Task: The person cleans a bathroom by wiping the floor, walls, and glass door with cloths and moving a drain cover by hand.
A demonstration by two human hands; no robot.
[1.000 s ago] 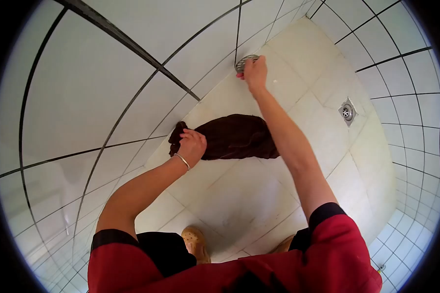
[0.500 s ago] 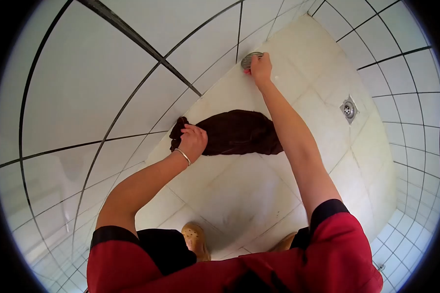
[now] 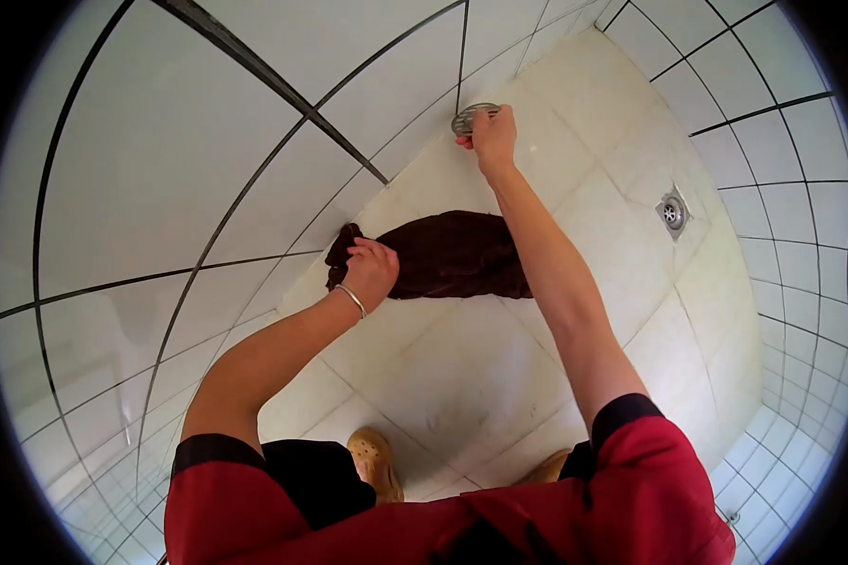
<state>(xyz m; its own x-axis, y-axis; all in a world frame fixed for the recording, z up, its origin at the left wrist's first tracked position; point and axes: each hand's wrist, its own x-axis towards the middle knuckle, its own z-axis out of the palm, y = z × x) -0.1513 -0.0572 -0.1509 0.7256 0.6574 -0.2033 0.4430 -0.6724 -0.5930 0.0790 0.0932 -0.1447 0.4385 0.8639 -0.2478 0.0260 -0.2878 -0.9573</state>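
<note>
A round slotted metal cover (image 3: pixel 463 123) is at the floor's left edge, toward its far corner; whether it touches the floor or wall cannot be told. The right hand (image 3: pixel 494 138) pinches its near side between thumb and fingers. Nearer the person, a dark brown cloth (image 3: pixel 452 254) lies across the floor (image 3: pixel 481 377), one bunched end by the left edge. The left hand (image 3: pixel 372 273), well apart from the other, is closed on that end, a bracelet (image 3: pixel 351 300) at its wrist. Toward the floor's right edge sits a square metal drain (image 3: pixel 672 214). Tan clogs (image 3: pixel 377 466) stand at the near edge, and white-tiled walls (image 3: pixel 160 169) flank both sides.
</note>
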